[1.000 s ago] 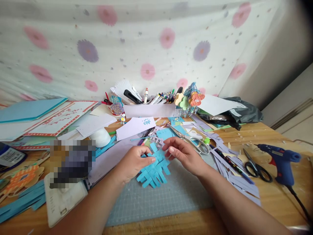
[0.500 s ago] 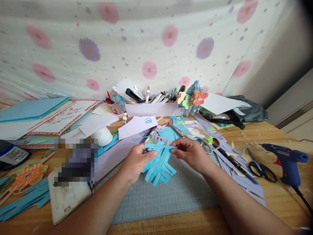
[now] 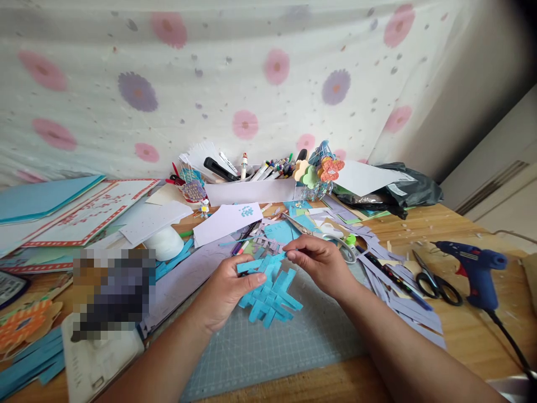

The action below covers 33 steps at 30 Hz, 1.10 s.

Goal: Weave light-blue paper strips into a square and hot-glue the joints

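A lattice of woven blue paper strips [image 3: 271,296] hangs tilted over the grey cutting mat [image 3: 268,358]. My left hand [image 3: 224,288] grips its left edge, thumb on top and fingers behind. At the upper edge, my right hand [image 3: 321,263] pinches the end of one blue strip between thumb and fingertips. Several loose strip ends stick out along the lower right of the weave. Just beyond my right hand lie scissors with pale handles [image 3: 298,224] among paper scraps.
On the right are a blue glue gun [image 3: 478,266], black-handled scissors [image 3: 438,285] and lilac strips [image 3: 413,319]. A white spool [image 3: 163,243] and blue strips [image 3: 36,358] lie left. Markers [image 3: 272,168] stand behind a lilac paper [image 3: 251,192].
My right hand has drawn the blue strip's end up and slightly left, while my left hand keeps its grip. The view has shifted a little to the right.
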Motion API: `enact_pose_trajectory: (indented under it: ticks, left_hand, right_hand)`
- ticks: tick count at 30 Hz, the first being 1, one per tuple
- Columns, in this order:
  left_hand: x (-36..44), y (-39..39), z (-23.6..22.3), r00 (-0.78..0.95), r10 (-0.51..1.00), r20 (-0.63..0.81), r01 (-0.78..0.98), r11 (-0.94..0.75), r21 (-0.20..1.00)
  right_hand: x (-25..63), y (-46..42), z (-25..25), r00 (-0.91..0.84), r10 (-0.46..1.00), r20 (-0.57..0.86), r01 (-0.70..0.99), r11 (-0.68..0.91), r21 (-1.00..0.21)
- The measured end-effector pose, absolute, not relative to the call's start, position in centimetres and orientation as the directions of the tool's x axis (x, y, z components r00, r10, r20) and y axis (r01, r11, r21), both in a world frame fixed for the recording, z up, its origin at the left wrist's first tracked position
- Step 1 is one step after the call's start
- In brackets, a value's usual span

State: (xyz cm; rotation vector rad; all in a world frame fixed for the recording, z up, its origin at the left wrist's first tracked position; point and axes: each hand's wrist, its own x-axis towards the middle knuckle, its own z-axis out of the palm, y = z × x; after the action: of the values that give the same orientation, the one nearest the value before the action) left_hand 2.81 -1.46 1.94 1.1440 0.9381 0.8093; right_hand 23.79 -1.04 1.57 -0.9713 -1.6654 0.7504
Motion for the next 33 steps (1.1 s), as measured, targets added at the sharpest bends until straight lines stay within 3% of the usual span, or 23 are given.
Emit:
enact_pose_trajectory:
  ticks: [9,27,33]
  left_hand:
    - [3.03,-1.75,2.15,0.308,0.923,-0.230,-0.121,0.278,0.953]
    - [2.90,-1.99,2.05,0.336,0.928,-0.160,-0.161,0.224,0.961]
    - [2.98,-2.03,2.09,0.312,0.926,-0.212,-0.128,0.263,0.956]
  right_hand:
    - [23.71,-1.13,1.53,-0.181,0.865,0.468,0.215,0.499,-0.839]
    - [22.97,-1.44,2.04,-0.205,0.909,0.362,-0.042,0.362,-0.931]
    - [22.96,-1.51,2.08,-0.221,0.933,0.283,-0.085,0.271,-0.959]
